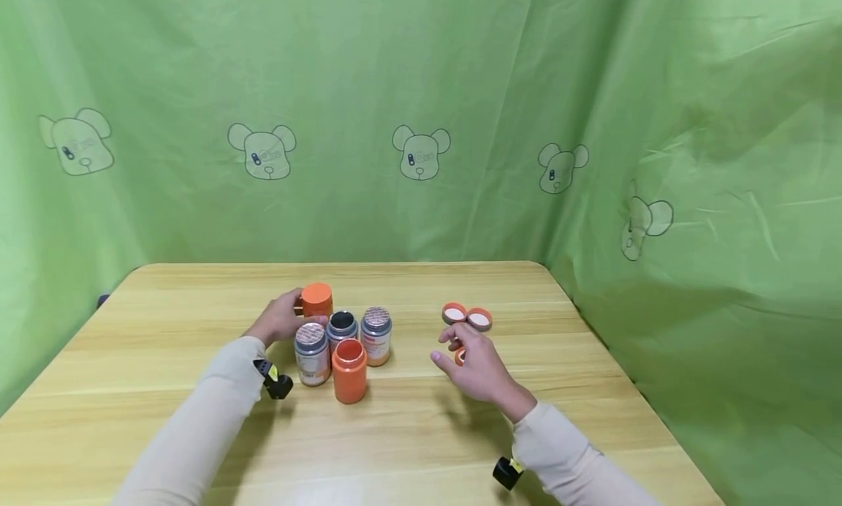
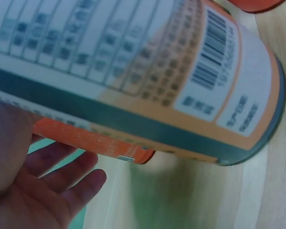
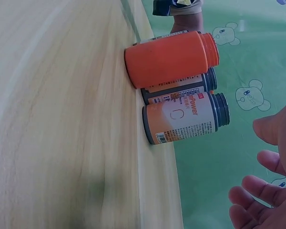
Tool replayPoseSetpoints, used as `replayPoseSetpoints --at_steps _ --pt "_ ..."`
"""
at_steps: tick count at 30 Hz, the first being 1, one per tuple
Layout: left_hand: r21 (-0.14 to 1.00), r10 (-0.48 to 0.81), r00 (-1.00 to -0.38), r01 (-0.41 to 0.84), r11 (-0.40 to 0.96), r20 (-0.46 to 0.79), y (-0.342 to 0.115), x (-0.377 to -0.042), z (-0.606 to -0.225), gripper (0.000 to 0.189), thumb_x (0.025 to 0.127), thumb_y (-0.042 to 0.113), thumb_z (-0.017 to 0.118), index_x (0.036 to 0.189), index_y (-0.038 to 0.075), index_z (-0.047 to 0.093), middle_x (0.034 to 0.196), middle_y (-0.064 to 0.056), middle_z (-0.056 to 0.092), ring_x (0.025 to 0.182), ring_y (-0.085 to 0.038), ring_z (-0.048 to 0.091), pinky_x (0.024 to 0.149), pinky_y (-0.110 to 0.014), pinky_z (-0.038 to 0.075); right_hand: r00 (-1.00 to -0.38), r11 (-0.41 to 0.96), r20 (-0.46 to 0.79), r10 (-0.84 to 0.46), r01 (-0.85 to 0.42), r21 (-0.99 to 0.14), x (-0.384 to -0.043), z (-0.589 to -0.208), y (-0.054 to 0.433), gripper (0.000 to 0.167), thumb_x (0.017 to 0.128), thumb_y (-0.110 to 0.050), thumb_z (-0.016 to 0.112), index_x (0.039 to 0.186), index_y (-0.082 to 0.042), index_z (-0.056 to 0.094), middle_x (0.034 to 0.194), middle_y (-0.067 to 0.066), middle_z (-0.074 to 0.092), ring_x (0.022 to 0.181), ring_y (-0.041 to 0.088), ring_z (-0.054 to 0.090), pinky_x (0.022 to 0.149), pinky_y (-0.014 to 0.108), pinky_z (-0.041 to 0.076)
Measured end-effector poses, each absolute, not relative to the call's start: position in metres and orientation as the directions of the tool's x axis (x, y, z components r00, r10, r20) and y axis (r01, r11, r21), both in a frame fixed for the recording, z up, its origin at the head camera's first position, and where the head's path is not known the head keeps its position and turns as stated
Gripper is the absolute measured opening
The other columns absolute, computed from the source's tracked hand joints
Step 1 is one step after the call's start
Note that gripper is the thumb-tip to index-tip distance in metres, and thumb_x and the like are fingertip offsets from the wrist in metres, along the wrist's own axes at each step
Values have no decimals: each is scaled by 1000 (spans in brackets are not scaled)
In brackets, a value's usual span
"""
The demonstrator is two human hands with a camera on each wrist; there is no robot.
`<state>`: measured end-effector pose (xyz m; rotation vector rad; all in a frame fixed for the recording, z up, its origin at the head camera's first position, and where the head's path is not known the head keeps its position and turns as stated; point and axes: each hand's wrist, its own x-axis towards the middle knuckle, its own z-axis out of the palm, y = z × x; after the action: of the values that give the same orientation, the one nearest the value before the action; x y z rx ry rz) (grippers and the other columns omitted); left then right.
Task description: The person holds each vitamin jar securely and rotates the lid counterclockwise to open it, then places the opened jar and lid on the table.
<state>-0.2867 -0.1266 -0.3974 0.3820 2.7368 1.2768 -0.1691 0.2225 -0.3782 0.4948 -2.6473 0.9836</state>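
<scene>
In the head view my left hand (image 1: 284, 320) grips an orange bottle with its orange lid on (image 1: 318, 299), thumb in front of it. Three grey-and-white labelled bottles stand close by: one on the left with a foil seal (image 1: 312, 360), one in the middle with a dark open mouth (image 1: 342, 326), and another foil-sealed one on the right (image 1: 377, 341). In front of them is an uncapped orange bottle (image 1: 350, 378). My right hand (image 1: 480, 367) hovers over the table, fingers loosely bent and holding nothing, above a lid (image 1: 460, 356) that it partly hides.
Two more lids (image 1: 454, 314) lie with their white insides up, beyond my right hand. The wooden table (image 1: 408, 447) ends at a green curtain (image 1: 355, 213) at the back, with more curtain along the right side.
</scene>
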Motion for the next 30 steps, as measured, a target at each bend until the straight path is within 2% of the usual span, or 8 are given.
replayPoseSetpoints --at_steps 6,9,13,17,23,30 --pt "790 133 -989 134 598 67 -131 -281 -398 76 80 35 79 133 -6 42 131 -28 51 121 -43 50 99 -52 41 -896 707 375 -236 -423 -567 -170 -380 222 23 84 -17 75 101 -8 61 97 2 59 89 25 60 72 38 49" --pt "817 54 -990 137 560 129 -134 -273 -392 78 80 36 79 133 -5 38 132 -28 50 121 -43 49 99 -53 40 -893 699 381 -239 -431 -571 -170 -381 222 23 84 -16 75 101 -8 61 97 2 59 89 25 60 73 41 51" --pt "824 -27 -965 208 528 261 -134 -259 -379 75 81 37 78 129 -3 36 126 -27 51 116 -42 52 97 -55 41 -896 692 382 -226 -424 -584 -171 -381 222 21 84 -17 75 100 -11 62 97 3 60 89 26 61 74 46 51" --pt "792 -62 -905 334 511 421 -127 -242 -364 69 79 30 81 125 0 39 119 -24 57 107 -40 57 91 -54 45 -900 692 380 -214 -414 -591 -170 -380 222 22 84 -16 76 100 -10 62 96 3 60 89 26 61 74 47 51" --pt "675 17 -784 546 497 621 -105 -212 -338 66 73 21 84 119 -2 43 110 -23 61 97 -37 61 81 -52 50 -887 682 404 -224 -439 -586 -168 -377 220 22 85 -16 75 101 -9 62 98 3 60 88 24 61 73 46 51" --pt "567 236 -688 710 419 687 -76 -189 -331 62 72 17 84 118 -3 47 104 -17 65 90 -28 66 74 -41 55 -853 631 457 -252 -503 -591 -164 -373 213 24 85 -16 74 102 -5 61 98 4 60 86 23 61 69 39 51"
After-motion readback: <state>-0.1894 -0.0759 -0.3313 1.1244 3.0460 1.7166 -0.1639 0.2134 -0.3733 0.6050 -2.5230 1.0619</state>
